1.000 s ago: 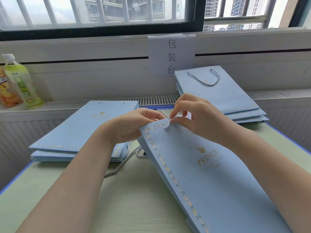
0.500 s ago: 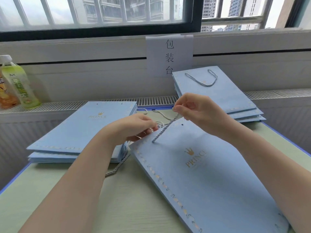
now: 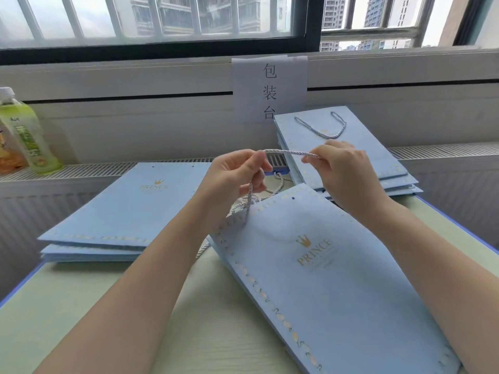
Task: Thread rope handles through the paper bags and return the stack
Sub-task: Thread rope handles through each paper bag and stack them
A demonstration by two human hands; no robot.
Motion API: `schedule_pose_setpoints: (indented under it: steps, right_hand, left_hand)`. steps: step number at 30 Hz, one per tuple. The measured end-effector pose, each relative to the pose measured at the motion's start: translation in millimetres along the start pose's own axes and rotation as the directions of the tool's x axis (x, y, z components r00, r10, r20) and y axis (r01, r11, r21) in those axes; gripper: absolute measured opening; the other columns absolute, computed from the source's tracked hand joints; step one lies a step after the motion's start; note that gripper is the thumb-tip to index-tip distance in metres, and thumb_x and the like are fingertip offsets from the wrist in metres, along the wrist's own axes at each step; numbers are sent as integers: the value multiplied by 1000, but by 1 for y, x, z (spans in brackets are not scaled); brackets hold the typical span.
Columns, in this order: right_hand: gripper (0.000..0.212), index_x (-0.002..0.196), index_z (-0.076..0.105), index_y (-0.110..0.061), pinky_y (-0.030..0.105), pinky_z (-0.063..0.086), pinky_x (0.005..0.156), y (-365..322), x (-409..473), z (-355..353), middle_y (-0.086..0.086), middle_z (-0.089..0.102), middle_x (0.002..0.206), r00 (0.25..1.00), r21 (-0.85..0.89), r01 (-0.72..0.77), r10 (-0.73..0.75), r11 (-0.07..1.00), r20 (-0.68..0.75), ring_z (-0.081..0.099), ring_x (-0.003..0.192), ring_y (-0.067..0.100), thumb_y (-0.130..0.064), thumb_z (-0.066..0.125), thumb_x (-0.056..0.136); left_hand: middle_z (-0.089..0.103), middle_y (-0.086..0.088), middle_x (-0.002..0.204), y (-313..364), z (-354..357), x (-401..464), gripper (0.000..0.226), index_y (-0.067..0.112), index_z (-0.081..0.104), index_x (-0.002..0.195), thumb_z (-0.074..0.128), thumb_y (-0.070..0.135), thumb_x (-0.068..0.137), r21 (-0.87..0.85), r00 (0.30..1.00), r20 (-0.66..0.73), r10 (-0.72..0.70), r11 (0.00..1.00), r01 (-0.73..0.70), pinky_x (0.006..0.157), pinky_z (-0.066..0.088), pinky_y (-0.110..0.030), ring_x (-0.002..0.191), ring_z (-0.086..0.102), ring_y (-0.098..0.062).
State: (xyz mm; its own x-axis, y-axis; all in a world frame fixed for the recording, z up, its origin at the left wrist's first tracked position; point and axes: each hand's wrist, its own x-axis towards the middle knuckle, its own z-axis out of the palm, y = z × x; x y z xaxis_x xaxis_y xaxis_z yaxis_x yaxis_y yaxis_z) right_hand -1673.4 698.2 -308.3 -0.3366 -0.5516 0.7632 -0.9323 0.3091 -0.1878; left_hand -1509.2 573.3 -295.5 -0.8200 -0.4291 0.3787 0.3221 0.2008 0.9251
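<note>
Rope handle (image 3: 286, 152) pinched taut between left hand (image 3: 235, 176) and right hand (image 3: 343, 171); its lower run vanishes behind the paper bag (image 3: 324, 265) edge. Bag lies at 5 o'clock on pale green worktop (image 3: 210, 319), corner cropped. Barred window (image 3: 162, 20) at 12 o'clock.

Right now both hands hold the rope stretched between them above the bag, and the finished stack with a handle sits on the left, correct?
Not quite. The head view shows the stack with a handle on the right; the left stack shows none. Left hand and right hand do hold the rope.
</note>
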Motion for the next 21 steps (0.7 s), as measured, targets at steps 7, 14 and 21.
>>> schedule_pose_setpoints:
  steps: [7,14,21]
  right_hand:
    - [53,86,65,-14,31,39,64,-3,1,-14,0,62,75,921,-37,-284,284,958,267,54,73,23,-44,24,101]
    - [13,87,70,-12,14,42,65,-14,-4,-2,-4,61,70,868,290,-270,102,918,486,56,68,12,-5,59,88]
    - [11,90,72,-8,14,37,62,-17,-4,-3,1,62,78,903,182,-79,-7,980,430,54,74,16,-7,63,85]
  left_hand:
    - [65,4,69,-14,-3,6,38,15,65,70,44,26,100,184,986,-133,-97,975,121,59,47,-17,64,58,-8]
    - [70,-8,97,-36,8,4,18,11,68,105,65,13,87,649,986,-3,-167,750,129,83,48,-28,86,64,-18]
    - [65,-2,90,-27,4,7,19,12,70,101,56,13,89,729,980,4,-201,671,135,72,46,-26,79,57,-15]
